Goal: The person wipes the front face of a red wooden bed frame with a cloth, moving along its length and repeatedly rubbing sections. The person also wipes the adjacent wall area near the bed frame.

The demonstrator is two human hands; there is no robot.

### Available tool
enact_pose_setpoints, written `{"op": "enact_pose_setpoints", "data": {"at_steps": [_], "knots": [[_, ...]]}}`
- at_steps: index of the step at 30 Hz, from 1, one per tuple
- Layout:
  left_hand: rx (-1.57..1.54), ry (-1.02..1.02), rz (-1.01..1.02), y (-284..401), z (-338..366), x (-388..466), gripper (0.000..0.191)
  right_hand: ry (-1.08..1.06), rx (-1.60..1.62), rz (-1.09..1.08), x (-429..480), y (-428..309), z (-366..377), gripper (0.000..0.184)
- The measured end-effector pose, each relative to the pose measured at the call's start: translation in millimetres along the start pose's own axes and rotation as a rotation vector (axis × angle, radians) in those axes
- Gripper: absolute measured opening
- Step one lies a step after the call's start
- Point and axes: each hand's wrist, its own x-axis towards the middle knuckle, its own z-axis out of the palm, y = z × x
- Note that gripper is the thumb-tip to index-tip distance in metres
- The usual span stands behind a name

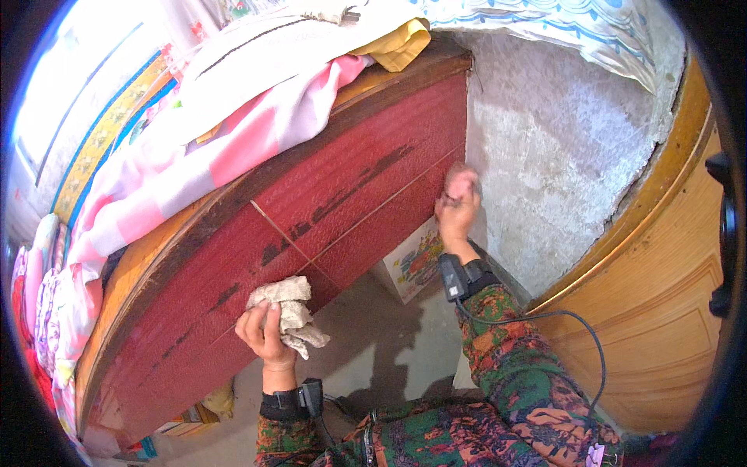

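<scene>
My left hand (265, 335) holds a folded cream cloth (286, 298) against the lower part of a glossy red tiled panel (204, 280). Motion blur softens my right hand (458, 219), which is at the panel's right end beside the wall. A pinkish wad (461, 181) is in its fingers; what it is made of cannot be told. Dark streaked marks (344, 201) run lengthwise over the red tiles, and pale joints divide them.
A wooden edge (233, 192) tops the panel, with a pink-and-white blanket (245, 146) hanging over it. Right of it stand a grey plastered wall (537, 157) and a wooden door (642, 350). Below are a printed box (414, 262) and a yellow bag (219, 400). A cable (598, 350) hangs along my right sleeve.
</scene>
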Motion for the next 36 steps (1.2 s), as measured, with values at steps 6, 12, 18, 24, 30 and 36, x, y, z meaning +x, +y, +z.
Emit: {"op": "enact_pose_setpoints", "data": {"at_steps": [6, 12, 18, 24, 30, 36], "knots": [[0.189, 0.258, -0.124, -15, -22, 10, 0.039, 0.189, -0.133, -0.369, 4, -14, 16, 0.031], [0.244, 0.237, -0.086, -27, -22, 0, 0.045, -0.054, -0.116, -0.668, -9, -40, 13, 0.034], [0.223, 0.224, -0.094, -31, -22, -3, 0.044, 0.050, -0.081, -0.147, 9, -5, 8, 0.035], [0.167, 0.242, -0.106, -27, -21, 3, 0.041, 0.070, -0.003, -0.424, 59, -84, 1, 0.041], [0.142, 0.233, -0.150, -21, -23, 7, 0.040, 0.086, -0.071, -0.414, 95, -147, 24, 0.027], [0.170, 0.248, -0.157, -23, -20, 5, 0.041, -0.007, -0.017, -0.793, 42, -149, 27, 0.026]]}}
